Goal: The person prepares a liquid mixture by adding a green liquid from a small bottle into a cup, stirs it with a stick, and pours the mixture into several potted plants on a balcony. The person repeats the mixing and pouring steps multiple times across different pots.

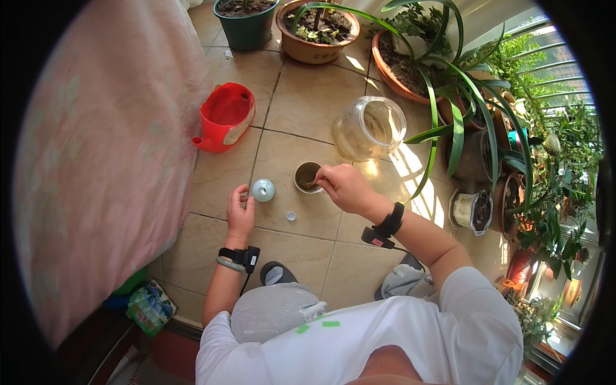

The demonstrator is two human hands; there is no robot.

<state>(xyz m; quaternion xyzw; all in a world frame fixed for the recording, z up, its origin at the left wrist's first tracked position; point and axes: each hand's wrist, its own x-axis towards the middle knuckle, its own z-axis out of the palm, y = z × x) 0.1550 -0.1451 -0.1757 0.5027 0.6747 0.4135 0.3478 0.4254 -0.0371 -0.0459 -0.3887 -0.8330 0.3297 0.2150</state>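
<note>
your right hand is pinched on a small spoon dipping into the little cup right under it, left hand resting loose beside the pale green lid, so i'd stir gently and steady that cup.

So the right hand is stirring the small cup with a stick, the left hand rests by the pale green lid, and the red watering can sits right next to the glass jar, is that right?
Not quite. In the head view the red watering can sits apart from the glass jar, off to the left across the tiles. The right hand at the small cup and the left hand by the pale green lid are right.
</note>
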